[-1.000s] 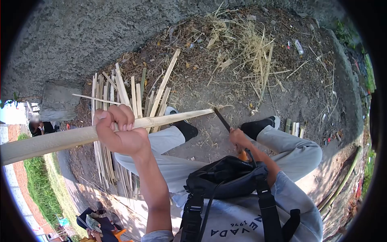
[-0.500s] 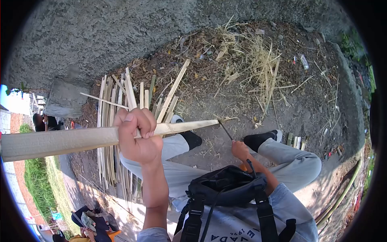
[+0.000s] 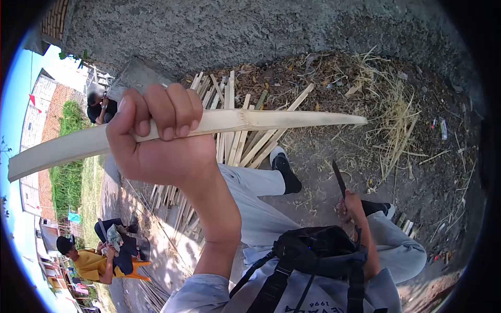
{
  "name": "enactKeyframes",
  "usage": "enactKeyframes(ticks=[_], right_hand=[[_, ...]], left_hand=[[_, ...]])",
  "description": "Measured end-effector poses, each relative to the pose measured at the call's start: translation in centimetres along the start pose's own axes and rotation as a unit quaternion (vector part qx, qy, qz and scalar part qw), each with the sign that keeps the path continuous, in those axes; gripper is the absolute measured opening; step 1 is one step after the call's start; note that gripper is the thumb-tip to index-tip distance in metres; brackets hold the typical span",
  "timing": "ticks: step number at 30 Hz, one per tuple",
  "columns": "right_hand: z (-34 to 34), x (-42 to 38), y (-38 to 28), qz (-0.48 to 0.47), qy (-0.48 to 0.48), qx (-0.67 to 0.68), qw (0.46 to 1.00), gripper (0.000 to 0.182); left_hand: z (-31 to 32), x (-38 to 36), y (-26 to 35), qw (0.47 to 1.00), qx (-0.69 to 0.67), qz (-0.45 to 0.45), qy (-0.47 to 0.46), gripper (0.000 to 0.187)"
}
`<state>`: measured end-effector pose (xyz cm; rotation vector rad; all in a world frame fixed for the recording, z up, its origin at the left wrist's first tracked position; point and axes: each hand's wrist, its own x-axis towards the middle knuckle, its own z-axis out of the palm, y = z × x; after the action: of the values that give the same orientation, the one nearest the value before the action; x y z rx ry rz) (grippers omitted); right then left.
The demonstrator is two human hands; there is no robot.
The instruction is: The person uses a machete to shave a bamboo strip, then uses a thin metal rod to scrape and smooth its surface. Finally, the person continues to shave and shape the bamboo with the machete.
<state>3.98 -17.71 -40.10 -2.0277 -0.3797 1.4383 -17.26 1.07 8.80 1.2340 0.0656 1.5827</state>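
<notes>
Raised close to the camera, my left hand (image 3: 164, 133) wraps its fingers round a long pale wooden strip (image 3: 292, 119). The strip tapers to a point at the right and has a knot near its middle. Lower right, my right hand (image 3: 352, 206) is closed on the handle of a knife (image 3: 339, 178), whose dark blade points up and left. The blade and the strip are apart. Beyond my left hand lies a pile of pale strips (image 3: 229, 141) on the ground.
A rough grey wall (image 3: 250, 31) runs along the top. Dry shavings (image 3: 394, 125) lie at the right. One person in yellow (image 3: 88, 265) sits on an orange chair (image 3: 136, 270); another person in black (image 3: 99, 109) is near the wall. A black bag (image 3: 318, 250) hangs at my waist.
My left hand and the strip have risen closer to the camera. The knife has come away from the strip's tip, and its blade shows more fully. The view has shifted, showing more of the left side.
</notes>
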Motion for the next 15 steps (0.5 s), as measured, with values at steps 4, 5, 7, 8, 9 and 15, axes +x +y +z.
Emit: enactKeyframes(ticks=[4, 5, 7, 8, 9, 15], right_hand=[[-2.3, -1.9, -3.2, -0.072, 0.111, 0.125, 0.983, 0.05], [-3.0, -3.0, -4.3, -0.1, 0.144, 0.125, 0.977, 0.048], [-5.2, -6.7, -7.4, -0.138, 0.26, -0.059, 0.954, 0.035], [-5.9, -8.1, -7.9, -0.166, 0.296, -0.042, 0.94, 0.033], [-6.5, -9.5, -7.9, -0.193, 0.331, -0.026, 0.923, 0.03], [-8.7, -7.7, -5.4, -0.215, 0.413, -0.032, 0.884, 0.025]], left_hand=[[-1.2, -0.5, -2.9, 0.996, 0.042, -0.029, 0.072, 0.029], [-1.4, -0.8, -3.5, 0.995, 0.052, -0.039, 0.08, 0.029], [-1.4, -1.4, -4.5, 0.993, 0.06, -0.058, 0.078, 0.029], [-1.3, -1.9, -4.8, 0.994, 0.058, -0.066, 0.071, 0.029], [-1.4, -2.2, -5.0, 0.993, 0.055, -0.075, 0.066, 0.029], [-1.2, -1.7, -4.0, 0.997, 0.064, -0.046, 0.0, 0.031]])
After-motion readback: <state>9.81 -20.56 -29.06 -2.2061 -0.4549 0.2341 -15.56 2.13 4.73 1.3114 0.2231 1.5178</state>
